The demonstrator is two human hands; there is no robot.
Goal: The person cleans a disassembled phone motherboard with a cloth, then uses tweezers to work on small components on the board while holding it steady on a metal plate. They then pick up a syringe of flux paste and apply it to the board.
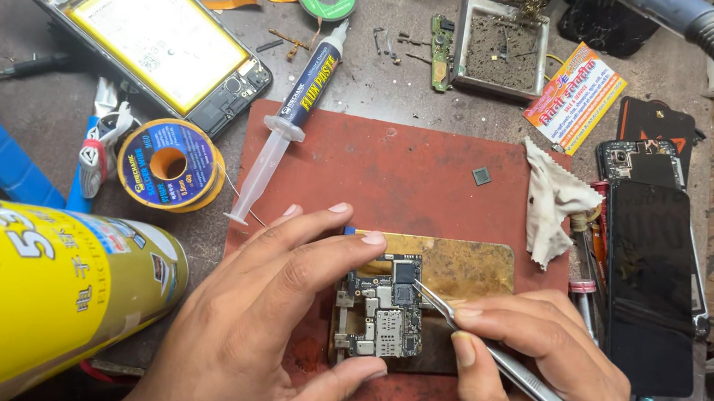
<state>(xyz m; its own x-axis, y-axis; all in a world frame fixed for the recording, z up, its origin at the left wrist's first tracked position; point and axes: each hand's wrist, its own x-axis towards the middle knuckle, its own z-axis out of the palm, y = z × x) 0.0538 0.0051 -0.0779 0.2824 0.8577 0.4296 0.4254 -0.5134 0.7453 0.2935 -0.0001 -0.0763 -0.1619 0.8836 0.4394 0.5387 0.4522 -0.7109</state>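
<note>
Bare red mat (398, 174) is left open just beyond the circuit board (380, 311), broken only by a small dark chip (481, 176) lying alone there. The near-left side of the board is closed off by the left hand (265, 327), the near-right side by the right hand (537, 375) and its tweezers (535, 388). Left of the board, passage is narrowed by a flux syringe (290, 117) laid slantwise, a solder spool (168, 165) and a large yellow spray can (18, 293). Right of the board, the way is blocked by a crumpled white cloth (552, 200) and a dark phone (648, 279).
</note>
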